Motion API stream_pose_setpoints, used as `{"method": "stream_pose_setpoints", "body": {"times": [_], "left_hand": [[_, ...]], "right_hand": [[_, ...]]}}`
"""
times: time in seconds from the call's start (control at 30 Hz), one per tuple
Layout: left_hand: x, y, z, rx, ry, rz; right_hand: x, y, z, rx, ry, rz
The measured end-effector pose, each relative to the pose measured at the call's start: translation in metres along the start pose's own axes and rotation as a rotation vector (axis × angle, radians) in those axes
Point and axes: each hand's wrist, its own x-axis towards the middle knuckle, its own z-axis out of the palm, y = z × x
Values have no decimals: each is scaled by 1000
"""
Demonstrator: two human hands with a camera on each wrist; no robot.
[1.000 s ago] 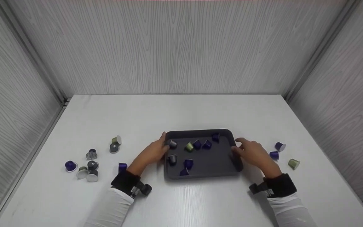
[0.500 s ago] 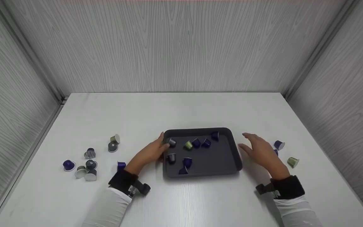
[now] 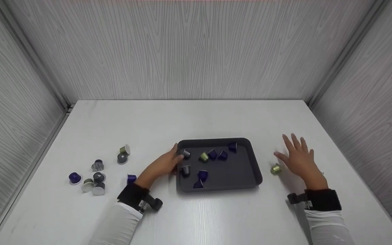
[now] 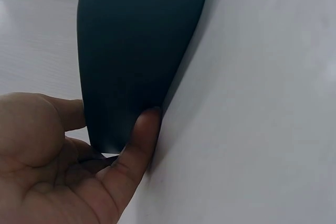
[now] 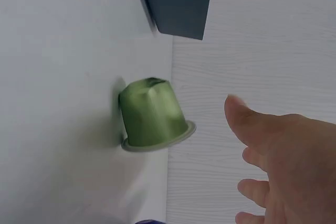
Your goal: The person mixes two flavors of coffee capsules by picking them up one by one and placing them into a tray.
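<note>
In the head view, my left hand [image 3: 162, 166] grips the left edge of a dark grey tray [image 3: 230, 178], thumb over the rim. The left wrist view shows the fingers and thumb pinching the tray's corner [image 4: 136, 51]. Inside lie several coffee capsules: purple [image 3: 203, 175], grey [image 3: 185, 170] and one green [image 3: 203, 157]. To the tray's right, my right hand [image 3: 299, 161] has its fingers spread and holds nothing. A green coffee capsule [image 3: 276, 169] lies on the table just left of its thumb, also large in the right wrist view as a green capsule [image 5: 152, 114].
On the left side of the table [image 3: 196, 119] are several loose capsules: purple [image 3: 75, 178], grey [image 3: 98, 177], pale-lidded [image 3: 98, 189] and green [image 3: 125, 149]. A purple capsule [image 3: 131, 179] lies beside the left wrist. Panelled walls [image 3: 189, 51] enclose the table's back and sides.
My right hand has left the tray's right edge, moved right and spread its fingers. A green capsule now shows beside it, while the purple capsules there are hidden. The left hand stays put.
</note>
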Motion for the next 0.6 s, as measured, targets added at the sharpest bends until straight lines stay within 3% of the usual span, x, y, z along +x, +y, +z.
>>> {"method": "stream_pose_setpoints", "body": {"times": [0.1,0.33,0.6], "left_hand": [[2,0,1,15,4,5],[3,-2,0,31,10,21],[2,-4,2,-21,-9,2]], "right_hand": [[0,7,-1,-2,-53,64],[-1,20,-4,37,-91,134],[-5,35,-2,91,-185,202]]}}
